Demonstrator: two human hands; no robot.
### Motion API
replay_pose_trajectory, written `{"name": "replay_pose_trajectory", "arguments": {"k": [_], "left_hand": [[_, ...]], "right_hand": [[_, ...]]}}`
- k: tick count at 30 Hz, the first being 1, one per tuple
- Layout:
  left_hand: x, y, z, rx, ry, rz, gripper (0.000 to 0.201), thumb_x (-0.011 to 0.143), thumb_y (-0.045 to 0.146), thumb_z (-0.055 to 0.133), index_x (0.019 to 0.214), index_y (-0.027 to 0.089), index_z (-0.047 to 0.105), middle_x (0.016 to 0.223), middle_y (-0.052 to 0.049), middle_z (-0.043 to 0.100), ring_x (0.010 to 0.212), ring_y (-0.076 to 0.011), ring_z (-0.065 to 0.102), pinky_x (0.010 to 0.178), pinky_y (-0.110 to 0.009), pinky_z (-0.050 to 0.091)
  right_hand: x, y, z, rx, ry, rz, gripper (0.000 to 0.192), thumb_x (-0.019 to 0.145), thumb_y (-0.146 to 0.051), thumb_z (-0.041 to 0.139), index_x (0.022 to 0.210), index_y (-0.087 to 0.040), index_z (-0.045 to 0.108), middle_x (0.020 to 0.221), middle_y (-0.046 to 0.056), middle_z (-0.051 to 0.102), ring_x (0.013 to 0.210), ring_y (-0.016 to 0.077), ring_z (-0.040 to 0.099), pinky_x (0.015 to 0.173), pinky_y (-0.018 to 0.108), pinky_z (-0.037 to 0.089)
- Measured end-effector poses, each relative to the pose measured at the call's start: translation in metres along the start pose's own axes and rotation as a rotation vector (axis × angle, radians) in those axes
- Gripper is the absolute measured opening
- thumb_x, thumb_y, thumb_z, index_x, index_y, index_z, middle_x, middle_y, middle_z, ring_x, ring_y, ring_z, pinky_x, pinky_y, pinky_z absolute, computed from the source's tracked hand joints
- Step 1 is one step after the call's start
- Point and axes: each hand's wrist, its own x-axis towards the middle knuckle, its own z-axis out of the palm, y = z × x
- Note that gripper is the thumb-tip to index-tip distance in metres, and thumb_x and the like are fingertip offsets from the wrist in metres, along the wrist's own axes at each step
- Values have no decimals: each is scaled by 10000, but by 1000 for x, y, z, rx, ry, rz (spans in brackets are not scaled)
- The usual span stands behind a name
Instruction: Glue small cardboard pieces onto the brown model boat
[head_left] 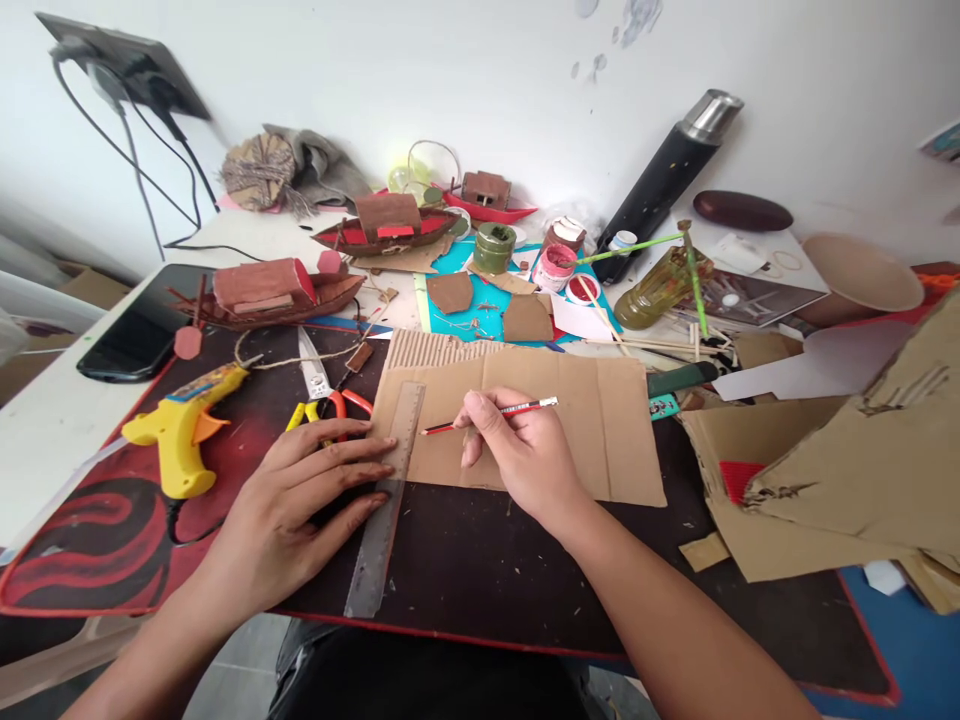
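Observation:
A sheet of brown cardboard lies flat in front of me, its far left edge peeled to bare corrugation. Across its left end runs a clear ruler, sticking out toward me past the near edge. My left hand rests with fingers spread, the tips on the ruler. In my right hand a red and black pencil is pinched, its point to the left, just right of the ruler. Scissors with orange and yellow handles lie beyond my left fingers, partly hidden by them.
A yellow glue gun lies left on the dark mat. Behind stand brown model boats, paint jars and a black thermos. Cut cardboard is piled at right. A phone lies far left.

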Motion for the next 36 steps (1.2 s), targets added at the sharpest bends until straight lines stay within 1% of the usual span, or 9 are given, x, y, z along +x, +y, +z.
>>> {"name": "replay_pose_trajectory", "arguments": {"k": [3,8,14,21,27,31,36], "left_hand": [[1,0,0,0,3,5,184,1117,293,732,1274,324,823,1391,9,875,1370,-273,747,1155,-448,601],[0,-1,0,12,8,18,199,1123,288,722,1296,324,814,1390,12,876,1377,-271,742,1151,-452,602],[-1,-1,3,5,34,19,202,1124,292,718,1298,332,814,1373,9,881,1359,-272,749,1129,-453,607],[-2,-2,4,54,36,49,188,1177,344,651,1288,312,799,1382,12,875,1378,-256,728,1147,-440,587],[-2,-2,4,15,32,14,192,1119,312,724,1280,337,826,1366,5,882,1352,-282,757,1123,-465,620],[-3,-3,4,7,30,7,207,1115,311,726,1293,338,830,1370,-1,881,1359,-283,757,1131,-462,628],[-3,-4,3,14,17,9,207,1115,313,722,1290,348,828,1366,-5,883,1350,-296,765,1121,-487,632]], "right_hand": [[1,0,-1,-10,22,-22,578,1075,-790,701,922,-239,783,641,-1,732,609,193,690,650,335,524],[3,0,0,-2,35,-60,542,1089,-751,711,935,-239,802,712,21,785,700,215,765,753,362,578],[3,2,1,-4,56,-52,510,1097,-727,708,968,-245,812,749,34,822,748,238,806,772,374,603],[2,2,3,-35,71,-69,454,1118,-663,700,957,-252,805,756,33,831,774,239,817,818,380,626],[3,1,2,-66,62,-65,449,1114,-663,694,959,-255,800,755,27,831,780,241,825,813,382,631],[3,2,3,-57,69,-66,441,1117,-653,689,969,-253,805,749,26,829,769,235,816,793,372,627],[3,2,3,-49,61,-50,416,1117,-632,698,971,-256,803,749,27,828,764,236,813,773,367,622]]}}
